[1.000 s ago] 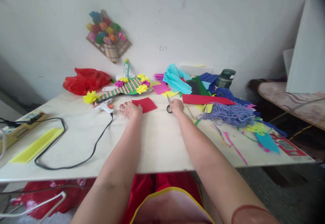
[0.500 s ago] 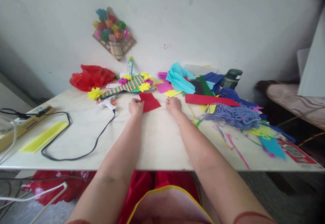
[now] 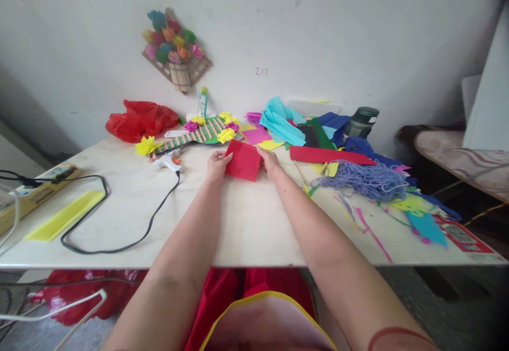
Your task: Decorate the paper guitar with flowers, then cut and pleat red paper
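Observation:
Between my two hands is a roughly square sheet of red paper (image 3: 244,161), tilted and facing me over the white table. My left hand (image 3: 218,164) pinches its left side, thumb on the front. At its upper right side, my right hand (image 3: 270,161) grips the edge; some of those fingers are hidden behind the sheet. Left of my left hand lies a white hot glue gun (image 3: 167,161) on a black cord. Behind it rests a green guitar-shaped craft (image 3: 194,138) with pale strips and yellow and purple paper flowers.
To the right are a long red paper strip (image 3: 330,155), blue-grey yarn (image 3: 363,180), turquoise crepe paper (image 3: 282,122) and a dark bottle (image 3: 362,122). A power strip (image 3: 37,194), yellow strip (image 3: 66,216) and red plastic bag (image 3: 141,121) are at left. A flower craft (image 3: 177,51) hangs on the wall.
My right hand has come left and taken hold of the red paper's right side. The sheet has turned and shifted slightly right, with my left hand still on it.

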A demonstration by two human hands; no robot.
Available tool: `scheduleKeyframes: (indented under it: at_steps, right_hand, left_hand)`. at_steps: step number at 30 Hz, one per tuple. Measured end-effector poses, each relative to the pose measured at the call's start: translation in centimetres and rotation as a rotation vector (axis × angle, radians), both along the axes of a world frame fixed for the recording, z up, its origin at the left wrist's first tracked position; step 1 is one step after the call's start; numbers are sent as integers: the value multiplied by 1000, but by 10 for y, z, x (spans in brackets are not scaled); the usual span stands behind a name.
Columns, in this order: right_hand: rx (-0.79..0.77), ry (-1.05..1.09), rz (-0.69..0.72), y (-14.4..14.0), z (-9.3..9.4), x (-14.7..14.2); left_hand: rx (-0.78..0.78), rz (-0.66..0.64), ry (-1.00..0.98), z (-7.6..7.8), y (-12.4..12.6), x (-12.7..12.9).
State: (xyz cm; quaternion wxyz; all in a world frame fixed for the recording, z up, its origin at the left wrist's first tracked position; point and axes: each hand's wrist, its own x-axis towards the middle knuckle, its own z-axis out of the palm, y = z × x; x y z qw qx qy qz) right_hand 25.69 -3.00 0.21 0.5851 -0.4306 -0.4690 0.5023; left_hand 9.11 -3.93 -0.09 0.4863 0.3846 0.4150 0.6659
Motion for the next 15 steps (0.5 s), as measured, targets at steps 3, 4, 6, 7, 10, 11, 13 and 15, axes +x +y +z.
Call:
scheduleKeyframes:
  at_steps: [3,4,6,7,10,11,13,15]
  right_hand:
    - [-9,28,-19,6,-6,-1]
    - [-6,22,-39,8,-9,-1]
    - [15,5,-63,11,-12,-1]
    - [31,-3,-64,11,-13,-1]
    - [48,1,-51,9,-12,-2]
    - [43,19,-38,7,-11,-4]
    - [27,70,-4,3,-6,-7]
    - [9,108,29,-2,-2,-10]
  left_hand:
    - [-22,33,82,0,0,2]
    - [-34,60,122,0,0,3]
    - [-58,111,200,-1,2,4]
    - [-67,128,230,-1,2,5]
    - [-81,142,285,-2,3,6]
    - [-83,146,303,-2,3,7]
    - [-83,164,339,-2,2,7]
    - [-89,192,371,-1,2,7]
